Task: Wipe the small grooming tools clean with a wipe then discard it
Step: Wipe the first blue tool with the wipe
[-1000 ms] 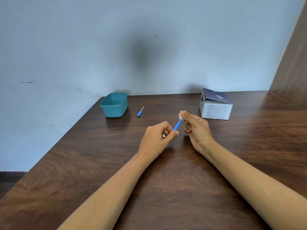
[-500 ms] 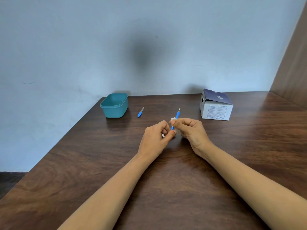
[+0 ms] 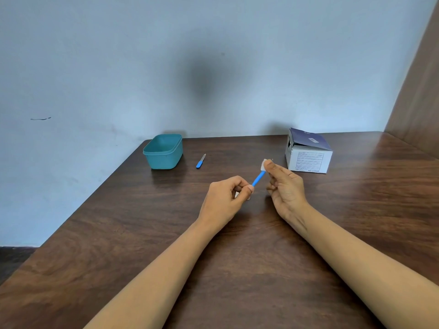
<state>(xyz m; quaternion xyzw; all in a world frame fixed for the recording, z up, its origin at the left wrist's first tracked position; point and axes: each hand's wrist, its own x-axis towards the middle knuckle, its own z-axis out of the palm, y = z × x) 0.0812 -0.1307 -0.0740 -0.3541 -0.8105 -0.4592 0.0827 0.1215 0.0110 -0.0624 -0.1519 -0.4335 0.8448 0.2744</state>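
The teal tub (image 3: 164, 151) sat far left, with a second blue tool (image 3: 200, 161) lying near it on the table (image 3: 142, 233). My left hand (image 3: 225, 198) pinched the lower end of the blue tool (image 3: 256, 179). My right hand (image 3: 285, 186) pinched the wipe (image 3: 264, 165) around its upper tip. I judged that a hard pull could tug the tool loose from so slight a hold, or that its point could tear the wipe.

Bare left hand (image 3: 223, 198), bare right hand (image 3: 286, 188), both forearms (image 3: 166, 264) bare throughout
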